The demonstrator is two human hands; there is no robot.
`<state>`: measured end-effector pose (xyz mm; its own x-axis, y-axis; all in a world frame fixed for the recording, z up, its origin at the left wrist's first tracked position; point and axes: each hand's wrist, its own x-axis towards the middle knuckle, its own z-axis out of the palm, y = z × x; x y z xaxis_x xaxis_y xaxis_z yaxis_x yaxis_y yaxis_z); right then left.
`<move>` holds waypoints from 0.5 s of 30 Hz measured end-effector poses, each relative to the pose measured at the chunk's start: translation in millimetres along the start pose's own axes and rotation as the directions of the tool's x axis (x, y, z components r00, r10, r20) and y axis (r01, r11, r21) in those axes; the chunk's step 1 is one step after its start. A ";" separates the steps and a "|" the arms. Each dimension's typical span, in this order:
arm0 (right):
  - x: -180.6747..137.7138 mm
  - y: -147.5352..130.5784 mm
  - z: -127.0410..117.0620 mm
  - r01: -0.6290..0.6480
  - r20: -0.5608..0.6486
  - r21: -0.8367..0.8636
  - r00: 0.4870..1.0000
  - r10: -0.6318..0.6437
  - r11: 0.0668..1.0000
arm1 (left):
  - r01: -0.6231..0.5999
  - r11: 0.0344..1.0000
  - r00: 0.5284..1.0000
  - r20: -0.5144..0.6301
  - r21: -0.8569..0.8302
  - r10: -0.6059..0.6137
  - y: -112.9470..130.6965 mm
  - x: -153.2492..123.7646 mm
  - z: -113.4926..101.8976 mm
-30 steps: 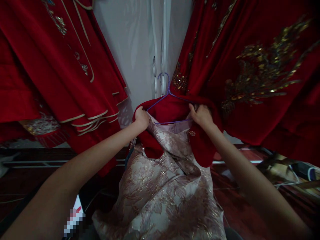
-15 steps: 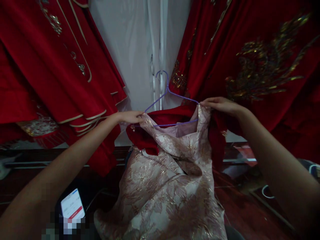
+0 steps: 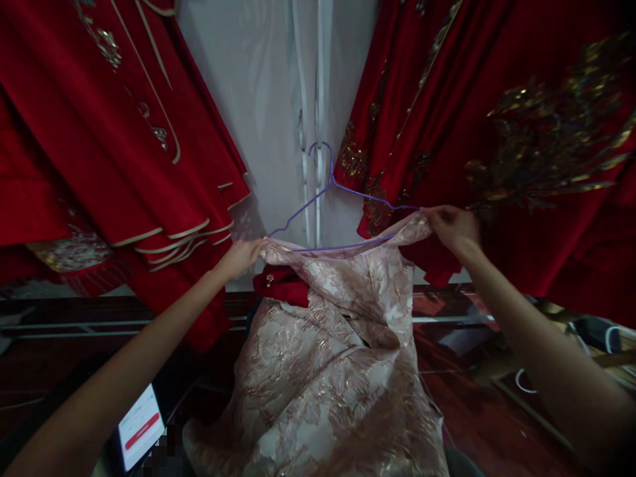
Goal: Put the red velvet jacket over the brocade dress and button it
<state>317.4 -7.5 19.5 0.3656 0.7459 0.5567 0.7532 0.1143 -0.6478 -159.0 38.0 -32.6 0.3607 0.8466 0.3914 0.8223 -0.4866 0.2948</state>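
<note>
Here red embroidered robes [image 3: 114, 132] hang close on left and right, crowding the purple hanger [image 3: 342, 189]. Our left hand [image 3: 242, 255] and right hand [image 3: 454, 228], fingers closed, hold the shiny pink dress [image 3: 338, 371] by its shoulders, centre.

The pink dress [image 3: 328, 371] runs off the bottom edge, so its hem is out of view. It covers most of a red garment [image 3: 281, 285] and both ends of the purple hanger [image 3: 322, 192], which are buried in the shoulders at the left hand [image 3: 241, 255] and right hand [image 3: 454, 228]. The red robe on the left [image 3: 99, 132] and the red robe on the right [image 3: 497, 132] are clipped by the top and side edges. The phone screen [image 3: 140, 427] text is too small to read, and its lower corner is pixelated.
</note>
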 end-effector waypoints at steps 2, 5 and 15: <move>-14.3 9.5 -5.1 -0.062 0.034 -0.158 0.997 0.069 0.985 | -0.015 0.999 0.994 0.105 -0.040 0.019 -7.3 -14.4 5.3; -33.8 11.9 -13.4 0.009 0.283 -0.276 0.956 0.072 0.961 | -0.076 0.995 0.967 0.239 -0.064 0.089 0.9 -28.9 7.7; -52.1 -35.9 -7.5 0.362 0.375 0.087 0.851 -0.367 0.928 | -0.453 0.890 0.889 -0.056 0.051 0.455 93.5 10.6 14.9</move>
<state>275.4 -55.4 17.7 -0.1699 0.8392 0.5167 0.7839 0.4328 -0.4451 -71.7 4.8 -13.9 0.6699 0.5189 0.5310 0.5914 -0.8054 0.0409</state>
